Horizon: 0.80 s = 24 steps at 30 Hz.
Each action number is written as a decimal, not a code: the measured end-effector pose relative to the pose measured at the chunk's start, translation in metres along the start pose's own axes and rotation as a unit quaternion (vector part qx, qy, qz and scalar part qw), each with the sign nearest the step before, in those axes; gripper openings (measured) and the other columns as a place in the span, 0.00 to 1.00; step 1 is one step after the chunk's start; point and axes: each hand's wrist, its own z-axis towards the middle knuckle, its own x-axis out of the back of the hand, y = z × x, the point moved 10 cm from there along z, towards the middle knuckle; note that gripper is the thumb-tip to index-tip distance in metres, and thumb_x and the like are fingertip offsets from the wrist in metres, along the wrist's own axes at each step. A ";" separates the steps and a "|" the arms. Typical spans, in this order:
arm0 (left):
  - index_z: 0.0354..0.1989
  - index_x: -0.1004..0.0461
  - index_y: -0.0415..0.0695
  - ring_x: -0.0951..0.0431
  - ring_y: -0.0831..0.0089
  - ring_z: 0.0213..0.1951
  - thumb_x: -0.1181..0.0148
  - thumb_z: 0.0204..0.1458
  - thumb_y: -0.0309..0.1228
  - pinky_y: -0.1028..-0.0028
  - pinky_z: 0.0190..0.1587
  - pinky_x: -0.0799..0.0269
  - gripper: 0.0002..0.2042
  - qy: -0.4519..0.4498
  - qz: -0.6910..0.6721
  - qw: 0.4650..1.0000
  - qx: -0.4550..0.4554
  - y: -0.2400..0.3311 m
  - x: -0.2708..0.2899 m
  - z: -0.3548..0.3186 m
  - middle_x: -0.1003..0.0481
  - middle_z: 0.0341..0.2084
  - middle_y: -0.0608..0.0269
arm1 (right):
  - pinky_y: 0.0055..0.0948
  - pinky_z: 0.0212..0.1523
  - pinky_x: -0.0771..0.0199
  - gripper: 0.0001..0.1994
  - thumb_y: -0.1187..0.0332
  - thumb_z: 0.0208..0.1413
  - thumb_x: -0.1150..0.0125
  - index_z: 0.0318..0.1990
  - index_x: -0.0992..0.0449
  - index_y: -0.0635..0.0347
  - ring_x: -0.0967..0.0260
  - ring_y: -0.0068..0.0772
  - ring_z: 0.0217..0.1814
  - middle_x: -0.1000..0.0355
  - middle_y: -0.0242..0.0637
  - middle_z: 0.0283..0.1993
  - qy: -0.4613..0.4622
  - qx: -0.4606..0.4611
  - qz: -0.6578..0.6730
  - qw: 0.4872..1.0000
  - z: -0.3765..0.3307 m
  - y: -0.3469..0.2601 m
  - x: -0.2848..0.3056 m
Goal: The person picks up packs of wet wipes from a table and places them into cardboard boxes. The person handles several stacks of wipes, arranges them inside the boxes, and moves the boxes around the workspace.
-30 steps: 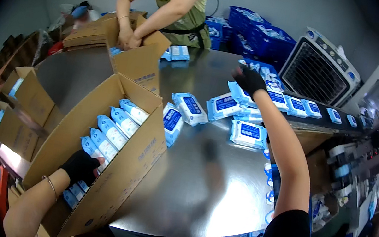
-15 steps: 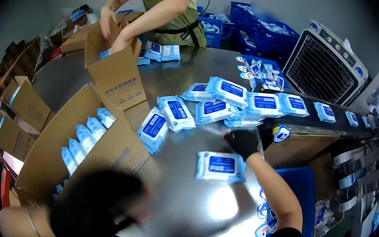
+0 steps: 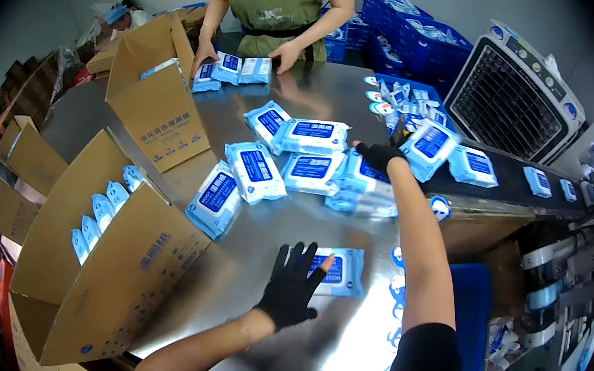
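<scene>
My left hand, in a black glove, lies flat with spread fingers on a blue and white wipes pack near the front of the steel table. My right hand, also gloved, reaches far out onto a blurred heap of wipes packs in the table's middle. Whether its fingers grip a pack is unclear. An open cardboard box at my left holds several packs standing on edge.
A person in a green apron stands across the table with hands on packs beside a second open box. More packs lie on a dark conveyor at right. A grey air cooler, blue crates and flat cartons surround the table.
My left hand left the box and came down on the single pack that my right hand dragged close. My right hand went back out to the heap.
</scene>
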 end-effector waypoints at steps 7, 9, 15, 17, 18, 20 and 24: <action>0.60 0.37 0.54 0.43 0.57 0.65 0.35 0.39 0.25 0.49 0.67 0.54 0.34 -0.046 0.048 0.980 -0.186 0.005 -0.039 -0.046 0.38 0.60 0.58 | 0.38 0.66 0.47 0.42 0.31 0.57 0.74 0.55 0.27 0.59 0.36 0.53 0.63 0.33 0.55 0.58 -0.140 -0.171 0.062 0.973 -0.155 -0.057 -0.039; 0.59 0.34 0.61 0.46 0.62 0.68 0.42 0.46 0.21 0.48 0.70 0.61 0.30 -0.099 0.031 0.970 -0.220 0.012 -0.033 -0.097 0.39 0.64 0.65 | 0.38 0.65 0.46 0.44 0.30 0.57 0.77 0.54 0.26 0.59 0.34 0.52 0.61 0.31 0.55 0.56 -0.164 -0.187 0.105 0.963 -0.196 -0.068 -0.062; 0.57 0.37 0.38 0.35 0.48 0.58 0.39 0.51 0.33 0.57 0.63 0.44 0.26 0.250 -0.187 0.929 0.200 -0.046 0.010 -0.245 0.34 0.51 0.41 | 0.35 0.55 0.30 0.35 0.38 0.54 0.46 0.59 0.33 0.59 0.29 0.37 0.54 0.27 0.48 0.50 -0.310 -0.124 0.458 0.824 -0.313 -0.151 -0.136; 0.60 0.45 0.33 0.35 0.48 0.56 0.26 0.36 0.46 0.57 0.61 0.41 0.46 0.237 -0.201 0.868 0.387 -0.061 -0.026 -0.277 0.36 0.51 0.41 | 0.37 0.58 0.32 0.50 0.41 0.45 0.33 0.68 0.52 0.60 0.32 0.42 0.58 0.33 0.47 0.57 -0.309 -0.004 0.378 0.873 -0.344 -0.178 -0.148; 0.61 0.46 0.33 0.35 0.47 0.55 0.23 0.31 0.48 0.57 0.60 0.40 0.51 0.201 -0.119 0.871 0.432 -0.056 -0.019 -0.280 0.36 0.51 0.41 | 0.39 0.61 0.35 0.56 0.45 0.38 0.26 0.69 0.55 0.62 0.37 0.44 0.63 0.35 0.50 0.58 -0.308 -0.009 0.447 0.840 -0.359 -0.201 -0.150; 0.60 0.44 0.35 0.37 0.47 0.58 0.21 0.26 0.45 0.56 0.59 0.39 0.52 0.245 -0.213 0.792 0.517 -0.078 -0.032 -0.293 0.38 0.55 0.40 | 0.39 0.62 0.36 0.55 0.51 0.37 0.23 0.68 0.54 0.63 0.39 0.44 0.64 0.36 0.50 0.59 -0.302 -0.051 0.522 0.796 -0.384 -0.226 -0.151; 0.56 0.39 0.36 0.26 0.54 0.51 0.21 0.26 0.40 0.62 0.53 0.31 0.45 0.223 -0.382 0.761 0.475 -0.109 -0.046 -0.303 0.28 0.48 0.44 | 0.38 0.57 0.30 0.50 0.52 0.38 0.24 0.65 0.49 0.62 0.33 0.42 0.58 0.33 0.49 0.56 -0.232 -0.067 0.550 0.800 -0.397 -0.233 -0.158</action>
